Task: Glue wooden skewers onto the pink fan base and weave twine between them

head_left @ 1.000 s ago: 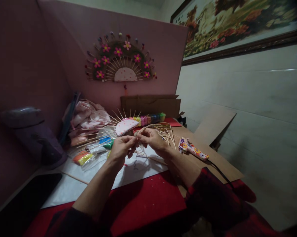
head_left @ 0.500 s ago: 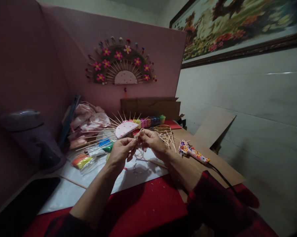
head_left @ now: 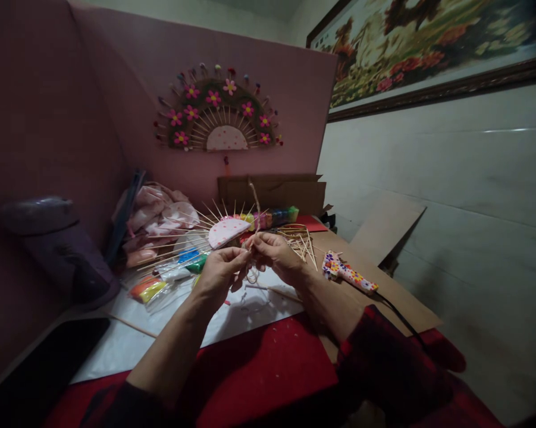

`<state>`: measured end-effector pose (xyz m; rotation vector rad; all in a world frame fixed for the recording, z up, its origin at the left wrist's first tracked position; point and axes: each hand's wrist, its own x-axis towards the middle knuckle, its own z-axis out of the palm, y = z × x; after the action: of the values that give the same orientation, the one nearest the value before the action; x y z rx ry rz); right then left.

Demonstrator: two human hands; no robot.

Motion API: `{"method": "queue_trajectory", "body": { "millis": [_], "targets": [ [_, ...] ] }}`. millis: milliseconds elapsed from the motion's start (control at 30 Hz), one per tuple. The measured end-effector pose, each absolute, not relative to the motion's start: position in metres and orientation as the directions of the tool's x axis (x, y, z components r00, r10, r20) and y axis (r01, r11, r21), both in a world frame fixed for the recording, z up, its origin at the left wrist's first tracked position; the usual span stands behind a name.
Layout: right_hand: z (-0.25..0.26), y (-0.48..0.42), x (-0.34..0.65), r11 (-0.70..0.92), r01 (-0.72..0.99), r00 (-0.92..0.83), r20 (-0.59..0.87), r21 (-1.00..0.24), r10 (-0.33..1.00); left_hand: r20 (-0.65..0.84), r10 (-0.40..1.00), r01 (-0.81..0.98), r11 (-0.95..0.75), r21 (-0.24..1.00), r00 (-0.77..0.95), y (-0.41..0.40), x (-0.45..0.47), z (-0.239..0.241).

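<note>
My left hand [head_left: 221, 270] and my right hand [head_left: 274, 254] meet in front of me, both pinched on a thin length of jute twine [head_left: 254, 205] whose free end sticks up above them. More of the twine loops down under my hands. Just behind them lies a half-made fan [head_left: 225, 230], a pink dotted half-disc with wooden skewers spreading out of it. It rests on a white sheet [head_left: 129, 342] over the red table cover [head_left: 268, 368].
A patterned glue gun [head_left: 348, 273] with a black cord lies right of my hands on brown cardboard [head_left: 386, 226]. Loose skewers [head_left: 301, 244], coloured clay packs [head_left: 149, 288], small pots [head_left: 272, 215], pink cloth [head_left: 158, 211] and a finished flower fan [head_left: 218, 113] on the pink board surround them.
The free end of the twine has flicked up above my hands. My hands stay together in nearly the same place.
</note>
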<state>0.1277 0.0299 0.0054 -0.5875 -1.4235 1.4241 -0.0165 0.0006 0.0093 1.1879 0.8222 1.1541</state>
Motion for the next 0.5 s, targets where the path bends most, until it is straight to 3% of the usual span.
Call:
{"method": "queue_trajectory", "body": {
  "millis": [167,500],
  "targets": [
    [0.0052,0.0297,0.1259,0.292,-0.187,-0.369,0.342,-0.938,0.864,0.142,0.972,-0.182,-0.108,0.977,0.187,0.0023,-0.0178,0.0035],
    [0.0022,0.0321,0.1289,0.24,-0.286,-0.396,0.342,-0.928,0.852,0.062,0.956,-0.266,0.018,0.964,0.287,-0.0001,-0.0161,0.0086]
  ]
}}
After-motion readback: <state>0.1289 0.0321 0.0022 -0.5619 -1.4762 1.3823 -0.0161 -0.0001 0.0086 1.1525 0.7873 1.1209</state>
